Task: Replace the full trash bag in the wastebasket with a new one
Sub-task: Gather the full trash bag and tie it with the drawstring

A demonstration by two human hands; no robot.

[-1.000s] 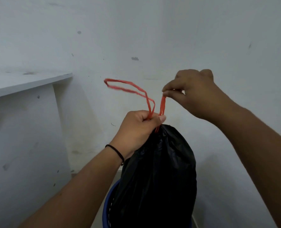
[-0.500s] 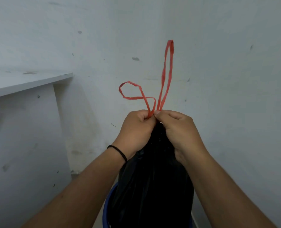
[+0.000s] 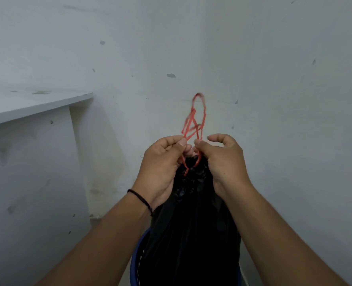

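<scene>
Bag: black trash bag gathered at the neck, standing in the blue wastebasket; likely so the basket bears the weight
Drawstring: red drawstring loops crossed above the neck; looks mid-knot
Left hand: pinches one strand beside the neck
Right hand: pinches the other strand; the two nearly touching
Room: scuffed white wall; white shelf at left; floor mostly hidden

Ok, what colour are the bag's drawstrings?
Red; the drawstrings stand out against the black bag, head view.
</scene>
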